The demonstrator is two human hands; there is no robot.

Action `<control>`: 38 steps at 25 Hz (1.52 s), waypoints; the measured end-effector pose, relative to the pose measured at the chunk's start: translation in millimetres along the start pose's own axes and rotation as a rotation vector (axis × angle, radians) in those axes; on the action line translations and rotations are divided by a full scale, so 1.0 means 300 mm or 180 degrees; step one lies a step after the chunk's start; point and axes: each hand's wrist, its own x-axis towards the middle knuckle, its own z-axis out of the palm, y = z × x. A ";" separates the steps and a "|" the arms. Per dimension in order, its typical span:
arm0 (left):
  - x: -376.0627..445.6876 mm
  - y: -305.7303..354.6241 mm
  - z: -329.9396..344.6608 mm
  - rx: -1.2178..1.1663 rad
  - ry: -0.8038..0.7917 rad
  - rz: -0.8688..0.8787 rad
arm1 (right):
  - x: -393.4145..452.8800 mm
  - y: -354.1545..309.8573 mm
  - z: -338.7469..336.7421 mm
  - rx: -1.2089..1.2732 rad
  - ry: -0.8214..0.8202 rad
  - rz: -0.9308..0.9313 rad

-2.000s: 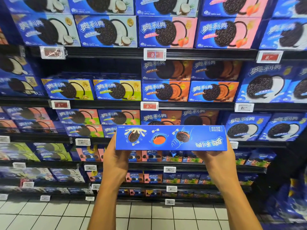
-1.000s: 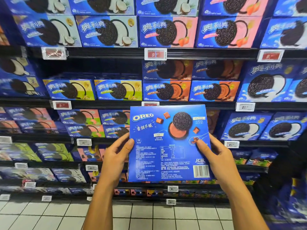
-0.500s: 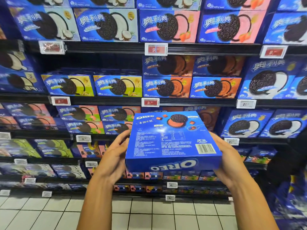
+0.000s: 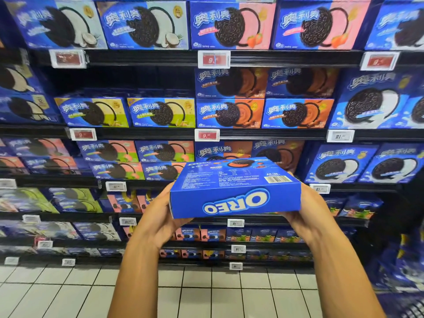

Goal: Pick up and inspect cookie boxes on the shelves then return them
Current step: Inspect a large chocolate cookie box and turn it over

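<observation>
Head view — one item in hand, shelving behind.

Item: blue cookie box (image 4: 234,191), flat and wide, held in the air in front of the shelves (image 4: 146,133), level with the row third from the top and well clear of its front edge. It was tilted so the printed panel with barcode faced up and the narrow side with the logo faced the camera, the logo reading upside down.

Left hand (image 4: 160,216): cupped at the box's left end, fingers curled under and out of sight, thumb side against the edge — grasping the box.

Right hand (image 4: 305,212): grasping the right end likewise, its fingers hidden beneath the box.

Surroundings: rows of stacked cookie boxes, price tags (image 4: 207,135) on the shelf front edges, tiled floor (image 4: 68,294) below.

Risk, as judged: the hold sat at the two ends only, so further turning could let the smooth carton slip from one palm and drop to the floor. On return, a crooked entry into the row could catch the shelf edge or push neighbouring boxes out of line.
</observation>
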 end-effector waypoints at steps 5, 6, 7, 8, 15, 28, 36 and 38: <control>-0.008 -0.003 0.000 -0.0102 -0.0183 0.0281 | -0.016 0.002 0.004 0.0119 -0.0226 -0.0067; -0.009 -0.006 0.001 -0.0080 -0.0202 0.0386 | -0.018 0.003 0.004 0.0200 -0.0311 -0.0074; -0.010 -0.010 0.002 -0.0079 -0.0202 0.0488 | -0.021 0.006 0.003 0.0279 -0.0384 -0.0074; -0.011 -0.012 0.003 -0.0114 -0.0222 0.0586 | -0.026 0.008 0.005 0.0339 -0.0445 -0.0075; -0.024 -0.007 0.014 -0.0260 -0.0352 0.0988 | -0.029 0.043 0.010 0.0504 -0.0711 -0.0368; 0.016 -0.020 0.053 0.0932 0.1086 0.1483 | -0.033 0.071 0.043 0.0160 -0.0523 -0.1122; 0.013 -0.123 0.272 0.1751 0.0043 0.0802 | -0.061 0.093 0.157 -0.1235 -0.0621 -0.1370; 0.024 -0.130 0.259 0.1267 -0.0013 0.0901 | -0.065 0.085 0.174 -0.1331 -0.1045 -0.1169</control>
